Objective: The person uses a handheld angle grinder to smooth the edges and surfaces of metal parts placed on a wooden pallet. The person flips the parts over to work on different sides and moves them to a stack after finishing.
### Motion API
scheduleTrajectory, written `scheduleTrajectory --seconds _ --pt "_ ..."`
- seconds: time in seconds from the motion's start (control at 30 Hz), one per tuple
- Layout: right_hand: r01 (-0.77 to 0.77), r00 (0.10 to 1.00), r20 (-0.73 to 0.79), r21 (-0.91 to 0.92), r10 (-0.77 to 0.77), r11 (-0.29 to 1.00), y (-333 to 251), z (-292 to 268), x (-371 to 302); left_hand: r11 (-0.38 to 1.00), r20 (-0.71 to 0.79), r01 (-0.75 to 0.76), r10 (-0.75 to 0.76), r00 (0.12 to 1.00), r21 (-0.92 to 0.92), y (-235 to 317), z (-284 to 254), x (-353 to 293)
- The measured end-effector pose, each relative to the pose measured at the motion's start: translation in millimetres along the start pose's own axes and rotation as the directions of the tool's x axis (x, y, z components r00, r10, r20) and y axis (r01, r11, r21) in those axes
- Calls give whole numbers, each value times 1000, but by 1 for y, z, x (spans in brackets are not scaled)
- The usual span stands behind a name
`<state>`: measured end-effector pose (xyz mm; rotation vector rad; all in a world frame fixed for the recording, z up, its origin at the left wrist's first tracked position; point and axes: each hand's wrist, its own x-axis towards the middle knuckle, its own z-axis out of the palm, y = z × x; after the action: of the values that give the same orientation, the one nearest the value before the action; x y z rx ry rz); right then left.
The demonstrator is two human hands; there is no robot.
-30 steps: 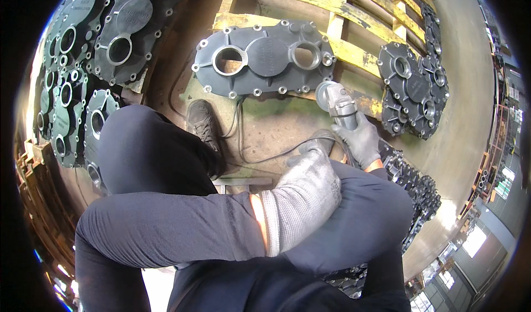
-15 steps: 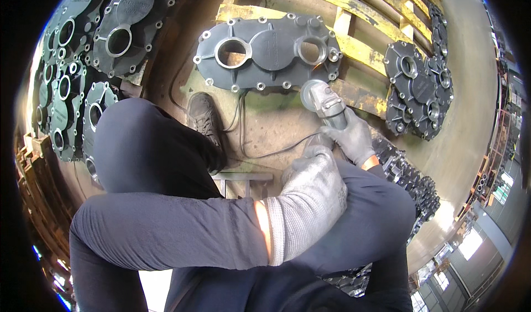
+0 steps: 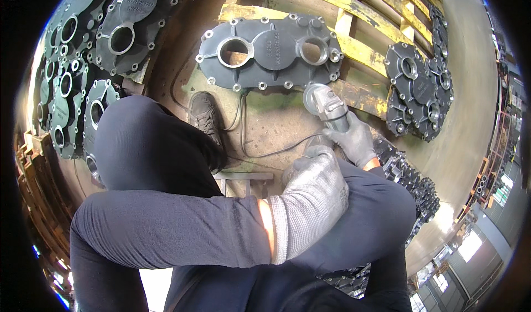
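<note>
An angle grinder is held in both my gloved hands, its disc at the lower right edge of a dark grey gearbox cover. Whether the disc touches the cover, I cannot tell. My right hand wraps round the grinder's body behind its head. Reaching across my lap, my left hand closes on the rear end of the tool; its fingers are partly hidden. The cover lies flat on a yellow wooden pallet, with two large round openings and bolt holes round its rim.
More gearbox covers are laid out on the left, and others lie at the pallet's right end. A black cord runs across the floor near my shoe. Several dark metal parts sit beyond my right knee.
The grinder's head has shifted slightly right and down relative to the cover. Both hands keep their hold, and the cover stays in place on the pallet.
</note>
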<state>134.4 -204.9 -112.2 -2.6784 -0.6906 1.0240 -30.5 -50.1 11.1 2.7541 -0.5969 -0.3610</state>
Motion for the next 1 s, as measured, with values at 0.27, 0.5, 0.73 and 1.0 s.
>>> scheduleTrajectory --seconds 0.27,0.5,0.73,1.0 --pt "143 989 -36 4 -143 990 2 3 6 1000 -41 -25 26 999 4 -4 -13 -12" --pt "76 997 -22 134 -73 988 -5 1 8 999 -30 -40 40 999 32 -9 -20 -14" --pt "31 999 19 212 -36 977 6 0 0 997 -93 42 -35 995 69 -6 -12 -15" --pt "197 980 -9 105 -197 975 -20 -11 0 999 28 -35 35 999 -3 -4 -24 -16"
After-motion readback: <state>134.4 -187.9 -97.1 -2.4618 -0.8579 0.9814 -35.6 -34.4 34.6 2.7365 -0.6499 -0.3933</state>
